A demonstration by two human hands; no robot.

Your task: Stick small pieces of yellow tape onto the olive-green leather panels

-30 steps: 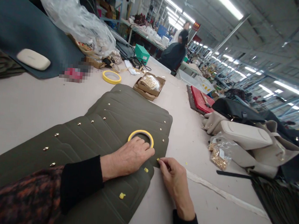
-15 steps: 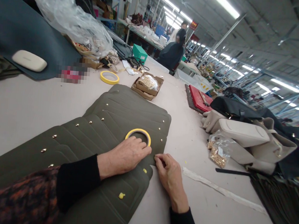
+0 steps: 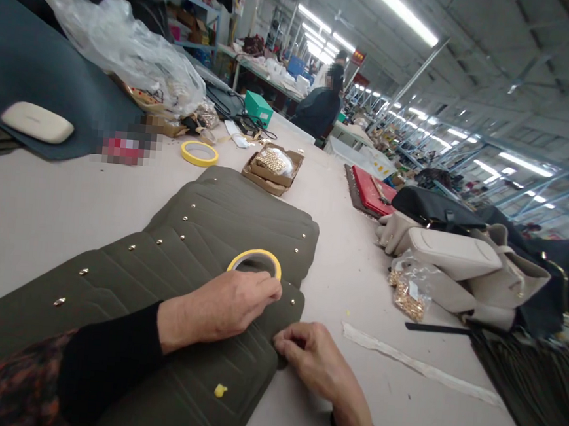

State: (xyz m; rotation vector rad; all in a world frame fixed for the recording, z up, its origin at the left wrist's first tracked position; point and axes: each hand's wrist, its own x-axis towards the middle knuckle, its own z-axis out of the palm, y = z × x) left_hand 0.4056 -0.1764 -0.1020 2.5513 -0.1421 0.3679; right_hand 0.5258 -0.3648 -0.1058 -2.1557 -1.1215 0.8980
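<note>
- The left hand (image 3: 231, 304) presses flat on the stacked olive-green studded leather panels (image 3: 225, 221), mid-desk, touching the yellow tape roll (image 3: 255, 261).
- The right hand (image 3: 315, 360) pinches a panel's right edge.
- The panels look soft, light and floppy; edges suit gripping best.

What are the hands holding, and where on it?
Left hand presses flat on the olive leather panels. Right hand pinches a panel's near edge.
</note>
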